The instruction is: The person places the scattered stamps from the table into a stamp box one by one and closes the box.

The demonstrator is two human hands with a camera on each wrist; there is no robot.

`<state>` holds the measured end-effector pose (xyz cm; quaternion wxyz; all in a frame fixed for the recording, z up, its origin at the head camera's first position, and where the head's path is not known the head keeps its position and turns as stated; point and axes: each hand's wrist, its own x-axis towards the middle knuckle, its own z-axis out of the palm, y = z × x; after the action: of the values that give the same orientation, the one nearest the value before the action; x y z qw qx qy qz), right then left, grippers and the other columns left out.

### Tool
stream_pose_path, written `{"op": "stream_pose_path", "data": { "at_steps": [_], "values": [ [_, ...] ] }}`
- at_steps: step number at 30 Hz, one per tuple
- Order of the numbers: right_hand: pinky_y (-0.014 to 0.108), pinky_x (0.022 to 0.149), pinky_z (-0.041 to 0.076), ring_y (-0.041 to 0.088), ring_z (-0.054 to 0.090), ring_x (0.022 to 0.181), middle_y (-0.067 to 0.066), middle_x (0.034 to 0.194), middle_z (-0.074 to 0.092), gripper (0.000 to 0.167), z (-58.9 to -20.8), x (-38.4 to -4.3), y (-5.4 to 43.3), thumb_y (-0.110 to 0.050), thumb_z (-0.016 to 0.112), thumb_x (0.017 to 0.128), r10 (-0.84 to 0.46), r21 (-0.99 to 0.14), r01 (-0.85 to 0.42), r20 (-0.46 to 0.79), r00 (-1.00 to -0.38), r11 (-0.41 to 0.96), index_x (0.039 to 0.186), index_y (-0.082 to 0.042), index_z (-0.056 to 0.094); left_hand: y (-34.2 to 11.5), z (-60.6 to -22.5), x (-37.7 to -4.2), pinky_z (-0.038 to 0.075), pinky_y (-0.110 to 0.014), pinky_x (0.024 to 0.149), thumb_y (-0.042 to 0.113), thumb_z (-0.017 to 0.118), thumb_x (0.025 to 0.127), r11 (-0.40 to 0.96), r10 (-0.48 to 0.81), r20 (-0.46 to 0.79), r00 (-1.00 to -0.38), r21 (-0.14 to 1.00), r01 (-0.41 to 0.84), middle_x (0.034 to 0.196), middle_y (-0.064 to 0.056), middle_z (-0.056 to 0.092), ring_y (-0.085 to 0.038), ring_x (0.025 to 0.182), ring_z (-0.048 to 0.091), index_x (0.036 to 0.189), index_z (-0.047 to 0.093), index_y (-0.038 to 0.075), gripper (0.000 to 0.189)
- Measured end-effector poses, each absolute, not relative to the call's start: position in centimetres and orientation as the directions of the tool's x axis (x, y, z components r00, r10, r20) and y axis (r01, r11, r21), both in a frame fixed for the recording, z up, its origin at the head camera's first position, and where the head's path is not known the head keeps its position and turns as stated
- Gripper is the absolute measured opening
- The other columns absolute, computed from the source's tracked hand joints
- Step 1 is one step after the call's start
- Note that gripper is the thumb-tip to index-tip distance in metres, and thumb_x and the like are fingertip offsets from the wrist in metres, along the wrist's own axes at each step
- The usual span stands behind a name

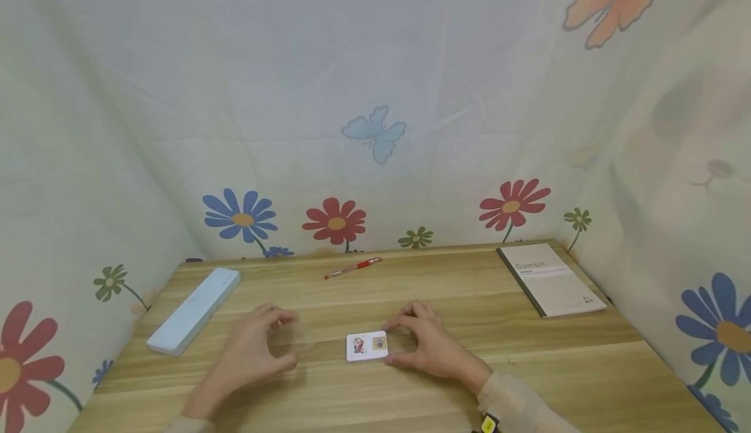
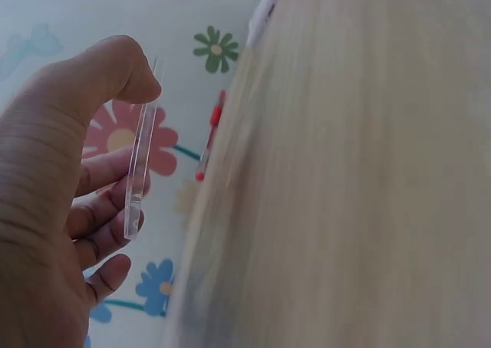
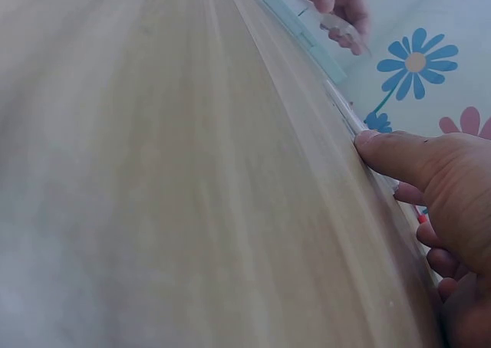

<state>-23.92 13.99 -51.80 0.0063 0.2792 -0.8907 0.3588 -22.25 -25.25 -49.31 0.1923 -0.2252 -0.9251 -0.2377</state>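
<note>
My left hand [image 1: 249, 355] is raised over the left part of the table, pinching a thin clear plastic lid [image 2: 140, 164] between thumb and fingers. In the head view that lid is faint and blurred. A small white pack of cards [image 1: 366, 347], with a red floral picture and a tan square on top, lies flat at the middle. To its right, my right hand [image 1: 431, 347] grips the pack's right end, thumb at the near corner and index finger at the far corner. The right wrist view shows the right thumb [image 3: 376, 142] against the pack's edge.
A pale blue pencil case [image 1: 193, 312] lies at the table's left. Toward the back edge is a red pen [image 1: 353, 268]. A notebook [image 1: 551, 280] sits at the back right. Behind the wooden table [image 1: 469, 283] hangs a cloth printed with flowers and butterflies.
</note>
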Motion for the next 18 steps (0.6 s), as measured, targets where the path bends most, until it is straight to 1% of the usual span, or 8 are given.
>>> {"op": "stream_pose_path", "data": {
  "at_steps": [4, 10, 14, 18],
  "values": [
    [0.053, 0.111, 0.039, 0.02, 0.043, 0.13, -0.006, 0.137, 0.053, 0.051, -51.7, -23.9, 14.0, -0.049, 0.095, 0.088, -0.491, -0.634, -0.502, 0.214, -0.844, 0.588, 0.132, -0.033, 0.078, -22.9, -48.7, -22.8, 0.057, -0.036, 0.085, 0.03, 0.099, 0.07, 0.76, 0.35, 0.429, -0.833, 0.39, 0.52, 0.11, 0.004, 0.071, -0.017, 0.099, 0.065, 0.125, 0.079, 0.019, 0.059],
    [0.052, 0.11, 0.039, 0.02, 0.043, 0.128, -0.006, 0.136, 0.053, 0.051, -51.5, -23.9, 14.0, -0.048, 0.096, 0.087, -0.491, -0.633, -0.505, 0.218, -0.844, 0.587, 0.132, -0.031, 0.078, -19.1, -48.0, -23.4, 0.057, -0.041, 0.092, 0.03, 0.097, 0.075, 0.71, 0.407, 0.377, -0.832, 0.443, 0.548, 0.118, 0.002, 0.071, -0.019, 0.106, 0.064, 0.13, 0.078, 0.018, 0.059],
    [0.052, 0.109, 0.038, 0.02, 0.043, 0.127, -0.005, 0.134, 0.054, 0.05, -51.5, -23.8, 13.9, -0.047, 0.096, 0.088, -0.497, -0.622, -0.522, 0.235, -0.835, 0.583, 0.132, -0.03, 0.078, -17.0, -47.9, -23.5, 0.056, -0.041, 0.093, 0.034, 0.096, 0.077, 0.681, 0.46, 0.349, -0.816, 0.451, 0.577, 0.119, 0.001, 0.072, -0.02, 0.105, 0.064, 0.13, 0.078, 0.018, 0.058],
    [0.051, 0.108, 0.038, 0.02, 0.043, 0.126, -0.003, 0.133, 0.055, 0.05, -51.4, -23.7, 13.9, -0.045, 0.096, 0.088, -0.504, -0.619, -0.533, 0.245, -0.828, 0.576, 0.132, -0.028, 0.078, -15.4, -48.0, -23.8, 0.055, -0.041, 0.091, 0.037, 0.096, 0.076, 0.667, 0.49, 0.335, -0.805, 0.45, 0.593, 0.117, 0.002, 0.072, -0.019, 0.103, 0.064, 0.129, 0.079, 0.018, 0.059]
  ]
}}
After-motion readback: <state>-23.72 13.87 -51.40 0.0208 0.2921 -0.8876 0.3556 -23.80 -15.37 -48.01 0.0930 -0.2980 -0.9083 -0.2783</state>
